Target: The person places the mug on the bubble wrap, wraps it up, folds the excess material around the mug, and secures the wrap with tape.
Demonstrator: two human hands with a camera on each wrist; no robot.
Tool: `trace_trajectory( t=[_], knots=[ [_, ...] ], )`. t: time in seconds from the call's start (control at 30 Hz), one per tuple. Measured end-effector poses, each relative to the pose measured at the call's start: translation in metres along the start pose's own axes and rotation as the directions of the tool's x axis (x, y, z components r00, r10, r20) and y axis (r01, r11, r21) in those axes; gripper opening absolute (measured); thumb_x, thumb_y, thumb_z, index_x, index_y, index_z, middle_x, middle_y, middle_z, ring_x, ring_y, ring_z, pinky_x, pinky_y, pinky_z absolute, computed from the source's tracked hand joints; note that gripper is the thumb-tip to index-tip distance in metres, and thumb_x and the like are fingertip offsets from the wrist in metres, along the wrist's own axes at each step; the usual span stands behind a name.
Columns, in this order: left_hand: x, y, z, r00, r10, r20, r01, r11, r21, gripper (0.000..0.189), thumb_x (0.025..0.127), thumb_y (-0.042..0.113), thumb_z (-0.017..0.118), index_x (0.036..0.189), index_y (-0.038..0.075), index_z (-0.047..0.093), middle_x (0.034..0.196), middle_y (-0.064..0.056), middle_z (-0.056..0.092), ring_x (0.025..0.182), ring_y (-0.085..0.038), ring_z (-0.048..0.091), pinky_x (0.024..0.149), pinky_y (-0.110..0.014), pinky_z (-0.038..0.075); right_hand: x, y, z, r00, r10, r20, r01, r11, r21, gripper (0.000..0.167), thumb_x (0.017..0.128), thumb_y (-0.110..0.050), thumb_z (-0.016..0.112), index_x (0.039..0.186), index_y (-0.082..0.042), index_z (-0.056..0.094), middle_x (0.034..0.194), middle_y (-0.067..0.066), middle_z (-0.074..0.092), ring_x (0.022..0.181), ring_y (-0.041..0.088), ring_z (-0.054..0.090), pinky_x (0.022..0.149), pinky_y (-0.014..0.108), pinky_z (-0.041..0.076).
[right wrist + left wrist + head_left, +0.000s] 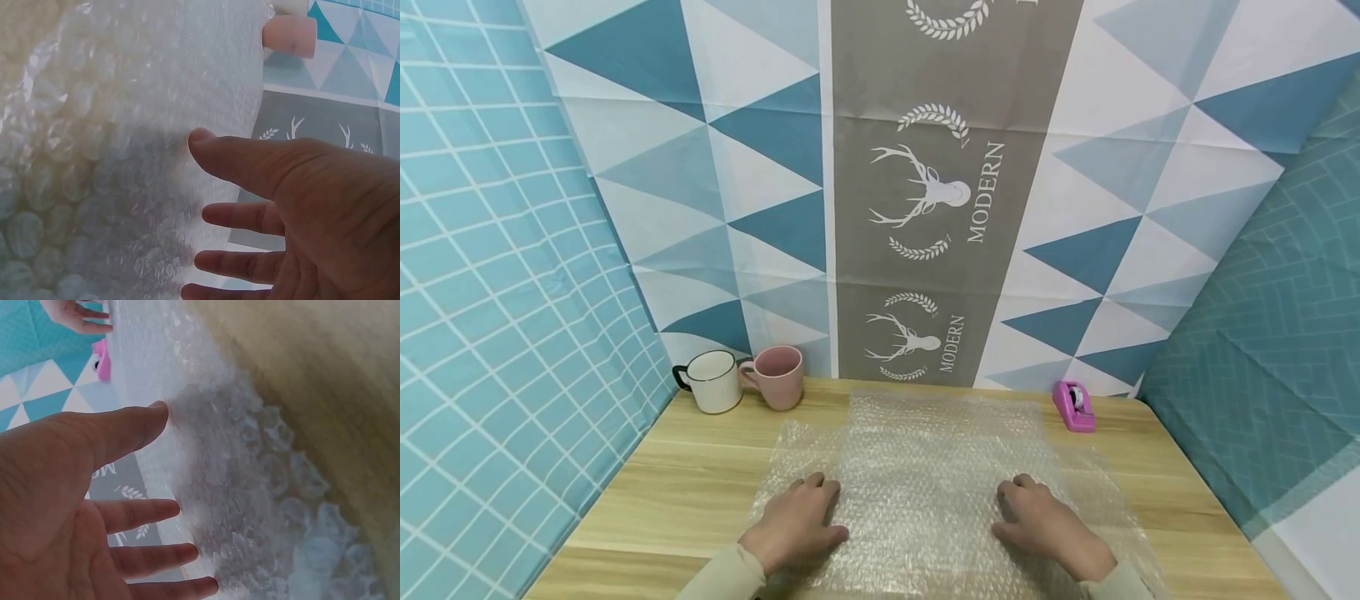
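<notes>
Clear bubble wrap (925, 500) lies spread over the wooden table in overlapping sheets. My left hand (797, 521) rests on its left part, fingers spread and fingertips down on the bubbles. On the right part sits my right hand (1048, 525), its thumb and fingertips touching the plastic in the same way. Both wrist views show straight, parted fingers with nothing gripped: the left hand (112, 500) beside the raised bubbles, the right hand (281, 200) against the sheet's surface.
At the back left stand a white mug (715, 383) with a black handle and a pink mug (777, 379). A pink tape dispenser (1073, 407) sits at the back right. The wooden table (647, 508) meets patterned cloth walls behind and at both sides.
</notes>
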State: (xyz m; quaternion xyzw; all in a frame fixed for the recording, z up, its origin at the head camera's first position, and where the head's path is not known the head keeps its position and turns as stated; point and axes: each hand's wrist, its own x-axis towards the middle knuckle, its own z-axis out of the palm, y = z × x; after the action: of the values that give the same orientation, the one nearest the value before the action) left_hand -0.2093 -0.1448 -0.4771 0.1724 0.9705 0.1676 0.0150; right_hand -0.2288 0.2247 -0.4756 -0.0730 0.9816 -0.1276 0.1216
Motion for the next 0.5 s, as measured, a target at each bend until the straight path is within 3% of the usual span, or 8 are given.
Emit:
trace_trajectory(
  t=[0.23, 0.5],
  knots=[
    [0.007, -0.003, 0.000, 1.000, -0.030, 0.008, 0.030, 1.000, 0.002, 0.067, 0.077, 0.043, 0.087, 0.128, 0.004, 0.066, 0.132, -0.025, 0.062, 0.117, -0.049, 0.061, 0.087, -0.068, 0.055, 0.002, 0.001, -0.002, 0.997, -0.042, -0.059, 0.043, 0.999, 0.017, 0.049, 0.082, -0.034, 0.085, 0.117, -0.005, 0.068, 0.120, 0.020, 0.063, 0.106, 0.038, 0.063, 0.091, 0.064, 0.055],
    [0.012, -0.005, 0.001, 0.999, -0.033, -0.002, 0.033, 0.999, 0.001, 0.067, 0.076, 0.044, 0.087, 0.126, 0.004, 0.067, 0.130, -0.022, 0.063, 0.114, -0.047, 0.062, 0.085, -0.068, 0.055, 0.005, 0.005, 0.000, 0.994, -0.080, -0.077, 0.084, 0.995, 0.054, 0.047, 0.082, -0.031, 0.086, 0.116, -0.004, 0.068, 0.118, 0.019, 0.063, 0.105, 0.038, 0.062, 0.090, 0.063, 0.054]
  ],
)
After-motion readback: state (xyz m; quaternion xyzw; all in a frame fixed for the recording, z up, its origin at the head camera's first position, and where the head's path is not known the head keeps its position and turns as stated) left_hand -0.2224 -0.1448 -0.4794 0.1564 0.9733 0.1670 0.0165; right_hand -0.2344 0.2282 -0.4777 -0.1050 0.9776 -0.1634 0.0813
